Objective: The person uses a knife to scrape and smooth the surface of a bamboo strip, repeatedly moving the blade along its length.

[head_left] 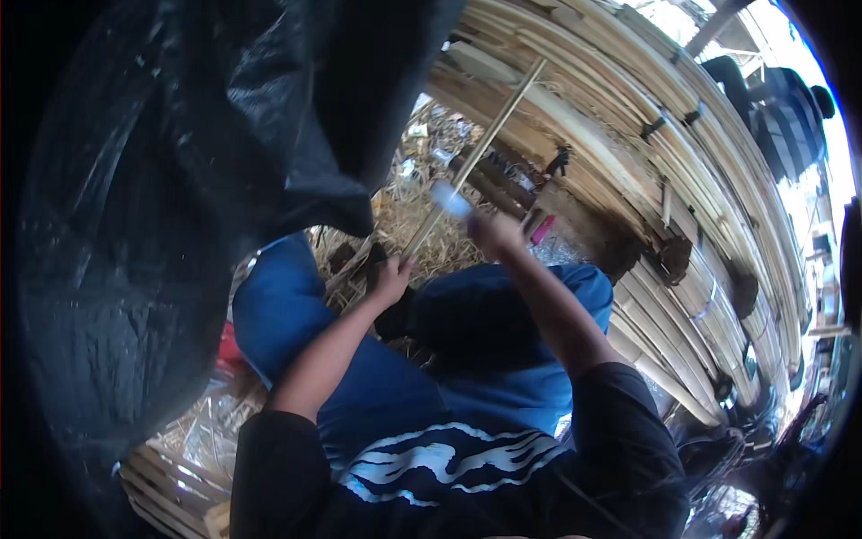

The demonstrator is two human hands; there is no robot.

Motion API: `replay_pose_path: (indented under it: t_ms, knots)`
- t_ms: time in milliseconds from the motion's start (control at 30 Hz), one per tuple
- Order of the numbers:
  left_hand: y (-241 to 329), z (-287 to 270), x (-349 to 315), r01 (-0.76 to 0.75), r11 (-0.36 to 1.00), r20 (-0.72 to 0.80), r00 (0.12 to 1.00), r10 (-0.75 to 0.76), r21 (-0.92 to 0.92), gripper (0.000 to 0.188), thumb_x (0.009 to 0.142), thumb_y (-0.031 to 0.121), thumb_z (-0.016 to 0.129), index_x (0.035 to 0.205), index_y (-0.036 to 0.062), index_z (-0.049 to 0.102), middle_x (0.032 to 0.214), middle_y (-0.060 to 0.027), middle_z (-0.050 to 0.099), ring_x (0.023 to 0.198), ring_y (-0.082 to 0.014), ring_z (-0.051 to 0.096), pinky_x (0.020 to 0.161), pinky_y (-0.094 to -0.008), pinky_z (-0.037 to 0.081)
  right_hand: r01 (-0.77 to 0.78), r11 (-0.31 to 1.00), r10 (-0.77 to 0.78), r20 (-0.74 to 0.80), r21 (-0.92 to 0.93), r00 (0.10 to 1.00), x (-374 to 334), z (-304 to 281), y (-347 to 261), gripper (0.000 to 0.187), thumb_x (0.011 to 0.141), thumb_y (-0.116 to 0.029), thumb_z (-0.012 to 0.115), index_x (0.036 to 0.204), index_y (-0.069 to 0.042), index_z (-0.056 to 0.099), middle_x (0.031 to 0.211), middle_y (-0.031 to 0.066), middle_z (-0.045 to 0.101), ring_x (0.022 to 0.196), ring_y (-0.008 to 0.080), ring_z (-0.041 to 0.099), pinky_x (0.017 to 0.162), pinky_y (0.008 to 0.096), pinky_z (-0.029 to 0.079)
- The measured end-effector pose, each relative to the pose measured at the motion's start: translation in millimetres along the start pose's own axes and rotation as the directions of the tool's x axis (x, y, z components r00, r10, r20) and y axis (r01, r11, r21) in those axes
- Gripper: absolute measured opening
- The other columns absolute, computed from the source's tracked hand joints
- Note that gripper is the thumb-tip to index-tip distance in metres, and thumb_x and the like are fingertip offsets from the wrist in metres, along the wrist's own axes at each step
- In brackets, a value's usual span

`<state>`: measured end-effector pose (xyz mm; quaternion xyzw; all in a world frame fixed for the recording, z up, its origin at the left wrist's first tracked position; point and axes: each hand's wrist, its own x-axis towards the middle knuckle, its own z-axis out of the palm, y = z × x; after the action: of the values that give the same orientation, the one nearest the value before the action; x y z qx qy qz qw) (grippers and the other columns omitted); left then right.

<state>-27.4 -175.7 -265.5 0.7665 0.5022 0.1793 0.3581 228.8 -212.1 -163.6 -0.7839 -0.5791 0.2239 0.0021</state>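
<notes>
Looks like mid-stroke with a blurry, pale tool (451, 199) on a slim pole (489, 139), probably scraping or trimming; gripping the near end of the pole with the left hand (391, 280), slanting it up and away over loose straw (444, 242) toward stacked wood strips (620, 76); seemingly grasping the tool with the right hand (498, 235), too smeared to tell if touching the pole; would call next for bracing the pole and directing the tool away from the left hand.
</notes>
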Motion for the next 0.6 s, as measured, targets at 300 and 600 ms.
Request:
replay_pose_path:
  t_ms: [300,600]
  knots:
    - [19.4,-22.8,-10.6,-0.011,0.987,0.04,0.999,0.017,-0.16,0.05,0.093,0.047,0.054,0.081,-0.0008,0.062,0.071,-0.024,0.063,0.074,-0.0426,0.064,0.064,-0.0485,0.048,0.051,0.968,-0.059,-0.023,-0.247,0.998,2.9,-13.7,-33.2,0.04,0.1,-0.038,0.033,0.106,-0.012,0.063,0.093,0.0134,0.07,0.082,0.0306,0.07,0.062,0.0458,0.056]
    - [21.8,-25.4,-8.7,0.051,0.979,0.121,0.992,-0.028,-0.196,0.057,0.093,0.053,0.051,0.088,-0.0024,0.064,0.074,-0.0244,0.064,0.079,-0.0422,0.064,0.067,-0.0476,0.049,-0.051,0.982,0.065,0.075,-0.183,0.995,7.6,-21.4,-28.5,0.048,0.1,-0.047,0.031,0.105,-0.01,0.062,0.094,0.0141,0.07,0.082,0.0321,0.07,0.07,0.0456,0.057]
